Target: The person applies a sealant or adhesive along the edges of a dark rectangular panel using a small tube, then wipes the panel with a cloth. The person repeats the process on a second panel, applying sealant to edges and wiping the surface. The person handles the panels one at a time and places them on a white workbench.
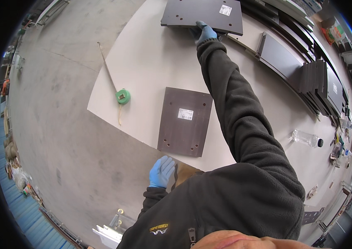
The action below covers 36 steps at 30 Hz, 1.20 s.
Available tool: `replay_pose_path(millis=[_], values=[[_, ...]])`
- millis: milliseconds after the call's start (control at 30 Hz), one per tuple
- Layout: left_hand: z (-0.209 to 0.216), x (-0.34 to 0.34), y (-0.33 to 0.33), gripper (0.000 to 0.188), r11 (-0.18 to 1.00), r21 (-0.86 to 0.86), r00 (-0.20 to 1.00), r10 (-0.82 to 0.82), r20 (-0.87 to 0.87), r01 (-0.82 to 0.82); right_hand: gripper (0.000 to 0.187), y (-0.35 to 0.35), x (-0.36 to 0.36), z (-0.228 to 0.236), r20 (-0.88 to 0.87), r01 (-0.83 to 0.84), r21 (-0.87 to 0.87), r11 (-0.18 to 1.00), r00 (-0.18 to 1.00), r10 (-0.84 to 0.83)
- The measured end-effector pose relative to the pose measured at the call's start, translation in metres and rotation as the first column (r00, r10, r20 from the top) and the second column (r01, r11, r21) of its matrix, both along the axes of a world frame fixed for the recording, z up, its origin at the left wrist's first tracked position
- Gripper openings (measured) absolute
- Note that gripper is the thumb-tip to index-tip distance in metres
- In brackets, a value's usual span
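Note:
My right hand (205, 33), in a blue glove, reaches far across the table. It grips the near edge of a dark grey panel (200, 12), with the thumb on top and the other fingers mostly hidden beneath. This panel has a white label and several drilled holes. Another brown-grey panel (185, 133), also labelled and drilled, lies flat near the table's front edge. Just below that edge hangs my left hand (162, 171), gloved in blue, its fingers stretched out and holding nothing.
A green tape measure (123, 96) with its blade pulled out lies on the white table (142, 62). Stacked dark panels (323, 85) stand at the right, beside a long grey board (279, 58). Nearer is a clear bottle (305, 138) on its side. Concrete floor (68, 103) extends leftward.

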<state>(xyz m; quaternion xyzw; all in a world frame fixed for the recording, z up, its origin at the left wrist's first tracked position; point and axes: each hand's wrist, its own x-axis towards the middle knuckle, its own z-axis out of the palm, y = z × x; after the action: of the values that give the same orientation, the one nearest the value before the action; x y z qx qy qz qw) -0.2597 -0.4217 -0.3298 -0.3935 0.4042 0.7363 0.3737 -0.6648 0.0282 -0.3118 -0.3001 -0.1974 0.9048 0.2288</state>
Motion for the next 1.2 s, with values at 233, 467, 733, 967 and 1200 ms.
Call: replay_pose_path(millis=[233,467,733,967,1200], values=[[-0.008,-0.02,0.007,0.066,0.996,-0.077,0.997,-0.045,0.056,0.049,0.026,0.014,-0.04,-0.047,-0.027,-0.05,0.023,0.998,0.998,0.05],[-0.001,-0.032,0.018,0.086,0.995,-0.101,0.992,0.029,0.123,-0.017,0.044,0.025,0.037,-0.023,0.638,-0.736,0.511,0.445,0.671,0.377],[0.003,-0.026,0.037,0.081,0.987,-0.138,0.98,0.11,0.167,-0.088,0.038,-0.081,0.214,-0.055,0.728,-0.568,0.548,-0.614,0.685,0.016],[-0.028,0.014,0.017,0.072,0.982,0.152,0.971,0.072,0.226,-0.108,0.067,-0.157,0.294,-0.05,0.818,-0.78,0.378,-0.499,0.534,-0.215],[-0.063,0.037,-0.055,0.051,0.992,0.103,0.998,0.068,0.003,-0.068,0.05,-0.17,0.363,-0.074,0.639,-0.509,0.706,-0.493,0.758,0.131]])
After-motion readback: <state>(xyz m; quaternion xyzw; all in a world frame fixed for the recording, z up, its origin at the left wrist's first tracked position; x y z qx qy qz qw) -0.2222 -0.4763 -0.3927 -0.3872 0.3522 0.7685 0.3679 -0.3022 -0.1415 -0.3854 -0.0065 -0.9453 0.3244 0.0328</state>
